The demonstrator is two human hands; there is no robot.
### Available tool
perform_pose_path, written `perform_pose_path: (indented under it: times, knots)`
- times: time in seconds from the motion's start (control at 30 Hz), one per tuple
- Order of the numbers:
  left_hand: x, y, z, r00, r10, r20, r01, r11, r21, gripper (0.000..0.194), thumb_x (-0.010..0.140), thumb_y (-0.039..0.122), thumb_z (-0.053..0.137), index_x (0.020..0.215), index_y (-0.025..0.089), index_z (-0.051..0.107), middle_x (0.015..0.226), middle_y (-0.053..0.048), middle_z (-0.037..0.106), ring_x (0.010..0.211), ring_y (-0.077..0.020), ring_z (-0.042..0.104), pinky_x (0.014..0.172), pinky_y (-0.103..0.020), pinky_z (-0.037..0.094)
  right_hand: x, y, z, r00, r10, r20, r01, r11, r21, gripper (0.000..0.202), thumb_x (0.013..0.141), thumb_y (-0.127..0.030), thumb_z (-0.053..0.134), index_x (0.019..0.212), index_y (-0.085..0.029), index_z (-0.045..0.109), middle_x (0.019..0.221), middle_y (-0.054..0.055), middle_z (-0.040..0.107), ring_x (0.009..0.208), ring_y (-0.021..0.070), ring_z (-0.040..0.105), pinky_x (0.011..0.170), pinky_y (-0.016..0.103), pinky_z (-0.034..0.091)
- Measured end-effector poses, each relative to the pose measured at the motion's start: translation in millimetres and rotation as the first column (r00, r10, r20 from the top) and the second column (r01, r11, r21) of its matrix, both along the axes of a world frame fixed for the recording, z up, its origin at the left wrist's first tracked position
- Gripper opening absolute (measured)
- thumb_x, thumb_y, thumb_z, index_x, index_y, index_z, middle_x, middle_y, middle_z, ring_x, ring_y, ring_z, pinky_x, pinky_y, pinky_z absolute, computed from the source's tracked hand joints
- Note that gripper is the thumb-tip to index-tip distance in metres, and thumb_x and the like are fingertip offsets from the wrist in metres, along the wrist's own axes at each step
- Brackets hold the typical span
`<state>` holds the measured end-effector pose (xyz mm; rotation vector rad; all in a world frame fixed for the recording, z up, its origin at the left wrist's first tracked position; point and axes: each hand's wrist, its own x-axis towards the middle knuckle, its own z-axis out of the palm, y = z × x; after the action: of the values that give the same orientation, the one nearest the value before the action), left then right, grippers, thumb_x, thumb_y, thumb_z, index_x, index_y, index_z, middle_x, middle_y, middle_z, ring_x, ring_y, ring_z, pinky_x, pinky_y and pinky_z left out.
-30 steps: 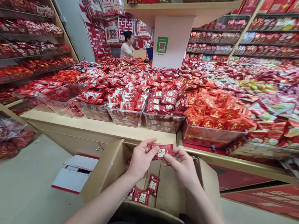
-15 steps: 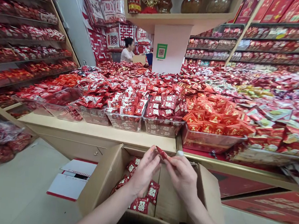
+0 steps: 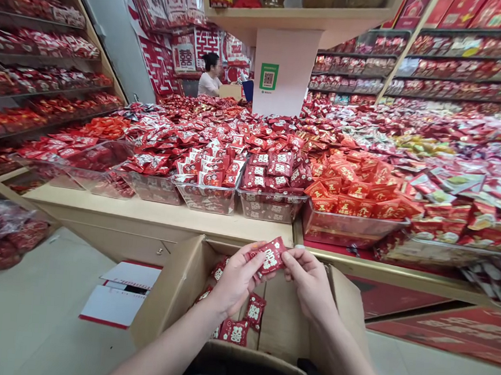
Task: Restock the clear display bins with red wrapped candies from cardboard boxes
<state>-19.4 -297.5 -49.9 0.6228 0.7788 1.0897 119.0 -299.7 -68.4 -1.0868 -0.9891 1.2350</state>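
Above an open cardboard box [image 3: 168, 294], a dark red candy packet [image 3: 272, 254] with white characters and flowers faces me. My left hand [image 3: 237, 279] grips its left side, thumb on the front. At its right edge, the thumb and forefinger of my right hand [image 3: 308, 279] pinch the wrapper. Several matching packets lie in the left part of the box, among them one packet [image 3: 255, 310] below my left hand and another packet [image 3: 234, 331] near the front wall. My left hand and forearm hide some of them.
Clear bins, one holding dark red packets [image 3: 270, 206] and one orange packets [image 3: 355, 224], line the counter edge [image 3: 161, 218] beyond the box. White-and-red flat boxes [image 3: 113, 304] lie on the floor at left. Behind the counter is a person [image 3: 210, 80]. Stocked shelves stand on both sides.
The packet, seen nearly edge-on before, now shows its printed front to me. My left hand has turned with it, while my right fingers stay at its right side. The view has shifted slightly.
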Motion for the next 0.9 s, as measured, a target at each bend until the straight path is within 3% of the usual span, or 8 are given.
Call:
perform_pose_path:
  times: [0.1,0.23,0.33,0.53,0.67,0.8,0.9]
  knots:
    - [-2.2,1.9,-4.8,0.991,0.054,-0.122,-0.054,0.999,0.003,0.023,0.068,0.027,0.067,0.087,0.016,0.059,0.084,-0.003,0.066,0.072,-0.0123,0.061,0.061,-0.023,0.052,-3.0,-3.8,-1.8,0.998,0.008,-0.057,-0.008,1.000,-0.004,0.022,0.069,-0.036,0.064,0.070,-0.017,0.054,0.060,-0.004,0.050,0.050,0.0065,0.042,0.047,0.019,0.036]
    - [-7.1,1.3,-7.1,0.952,-0.025,-0.305,0.057,0.994,0.096,0.024,0.068,0.034,0.066,0.083,0.015,0.061,0.078,-0.002,0.065,0.067,-0.0120,0.059,0.054,-0.022,0.050,-5.3,-7.7,-5.2,0.998,0.056,-0.035,-0.055,0.998,0.036,0.022,0.072,-0.035,0.062,0.085,-0.019,0.056,0.074,0.000,0.058,0.065,0.0112,0.051,0.058,0.023,0.043]
    - [-9.1,-0.7,-7.2,0.929,-0.040,-0.367,0.098,0.985,0.142,0.025,0.070,0.037,0.063,0.083,0.016,0.061,0.076,-0.001,0.065,0.066,-0.0122,0.058,0.057,-0.023,0.049,-5.0,-7.2,-8.0,0.997,0.075,0.018,-0.076,0.996,0.056,0.019,0.072,-0.035,0.061,0.079,-0.017,0.060,0.071,0.001,0.059,0.068,0.0125,0.051,0.064,0.025,0.043]
    - [-9.8,-0.6,-11.8,0.950,0.016,-0.312,0.053,0.977,0.209,0.020,0.074,0.034,0.060,0.081,0.016,0.065,0.077,-0.002,0.067,0.074,-0.0138,0.059,0.072,-0.025,0.046,-7.0,-9.0,-13.6,0.993,0.056,-0.099,-0.053,0.998,0.041,0.015,0.073,-0.033,0.061,0.072,-0.018,0.063,0.071,0.000,0.059,0.066,0.0114,0.049,0.062,0.024,0.039]
    - [-7.2,-1.7,-14.7,0.960,0.032,-0.279,0.016,0.985,0.170,0.021,0.074,0.036,0.060,0.080,0.016,0.065,0.076,-0.002,0.068,0.072,-0.0141,0.059,0.071,-0.026,0.046,-9.4,-8.9,-15.4,0.968,0.067,-0.240,-0.066,0.998,0.013,0.016,0.073,-0.034,0.061,0.074,-0.018,0.063,0.069,0.000,0.058,0.063,0.0116,0.049,0.062,0.026,0.040]
    - [-3.4,-3.5,-13.7,0.940,0.062,-0.337,-0.002,0.984,0.176,0.026,0.070,0.034,0.065,0.087,0.015,0.064,0.082,-0.004,0.067,0.075,-0.0145,0.060,0.070,-0.025,0.047,-10.0,-6.5,-16.8,0.975,0.043,-0.218,-0.050,0.998,-0.028,0.017,0.071,-0.034,0.063,0.074,-0.017,0.063,0.068,0.001,0.060,0.062,0.0117,0.050,0.062,0.026,0.041]
    - [-0.1,-4.2,-12.6,0.962,0.085,-0.259,-0.059,0.992,0.108,0.027,0.068,0.035,0.066,0.087,0.016,0.060,0.082,-0.003,0.066,0.071,-0.0133,0.060,0.064,-0.025,0.050,-10.3,-5.5,-16.9,0.977,0.047,-0.210,-0.054,0.998,-0.031,0.018,0.071,-0.033,0.064,0.080,-0.018,0.062,0.072,0.000,0.060,0.061,0.0104,0.049,0.058,0.024,0.040]
